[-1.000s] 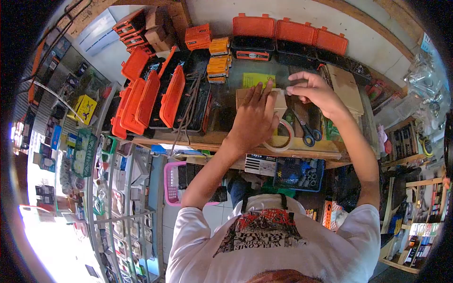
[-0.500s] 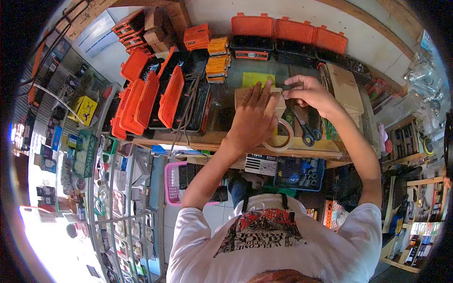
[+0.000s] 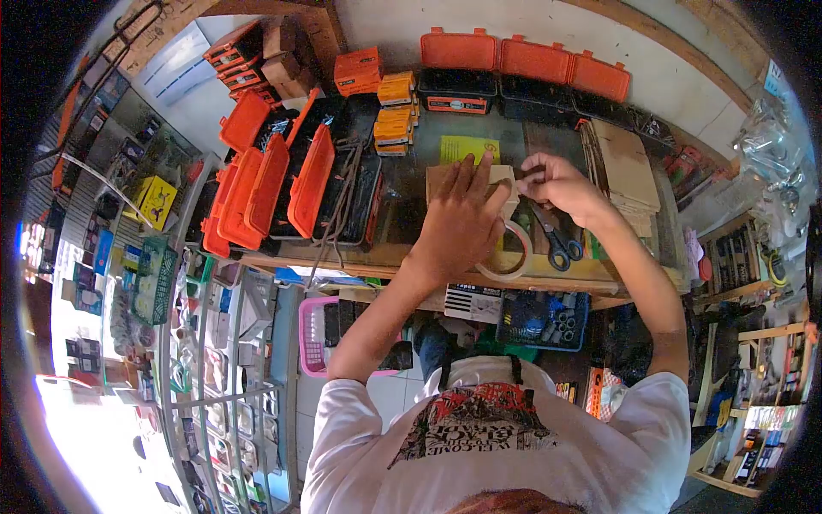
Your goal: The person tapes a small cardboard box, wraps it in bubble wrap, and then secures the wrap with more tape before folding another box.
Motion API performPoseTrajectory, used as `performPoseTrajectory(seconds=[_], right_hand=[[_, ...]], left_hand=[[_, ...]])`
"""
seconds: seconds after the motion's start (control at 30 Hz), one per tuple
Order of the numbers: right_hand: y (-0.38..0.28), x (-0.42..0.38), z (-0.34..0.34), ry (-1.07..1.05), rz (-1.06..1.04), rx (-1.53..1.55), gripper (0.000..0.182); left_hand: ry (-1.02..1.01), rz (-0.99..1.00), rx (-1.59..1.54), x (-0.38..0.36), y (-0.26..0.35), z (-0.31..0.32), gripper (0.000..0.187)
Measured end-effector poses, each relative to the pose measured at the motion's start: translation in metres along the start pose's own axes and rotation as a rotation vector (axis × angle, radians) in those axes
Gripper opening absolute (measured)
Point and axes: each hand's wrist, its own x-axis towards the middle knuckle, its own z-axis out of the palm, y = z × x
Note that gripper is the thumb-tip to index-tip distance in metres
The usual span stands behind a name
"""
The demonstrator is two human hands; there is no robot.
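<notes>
A cluttered shop bench carries orange cases. The left hand presses flat, fingers spread, on a cardboard box (tape roll just beside); the right hand pinches its edge.

Place: small hardware shop | signs: orange-lidded cases crowded the wooden counter; glass display shelves held packaged goods beside it.
</notes>
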Motion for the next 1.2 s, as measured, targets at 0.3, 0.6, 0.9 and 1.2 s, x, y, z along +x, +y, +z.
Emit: performPoseTrajectory(seconds=[0.3, 0.6, 0.9, 1.2], right_hand=[[0.007, 0.017, 0.001, -0.029, -0.055, -0.171, 0.025], [-0.009, 0.008, -0.002, -0.068, 0.021, -0.215, 0.025], [-0.015, 0.015, -0.007, -0.138, 0.074, -0.249, 0.029], [0.008, 0.010, -0.002, 0.033, -0.154, -0.333, 0.034]], left_hand=[[-0.014, 0.008, 0.019, 0.002, 0.002, -0.004, 0.051], [0.010, 0.027, 0.041, 0.004, 0.003, -0.005, 0.046], [0.056, 0.036, 0.045, 0.004, 0.002, -0.003, 0.047], [0.040, 0.038, 0.039, 0.003, 0.002, -0.006, 0.048]])
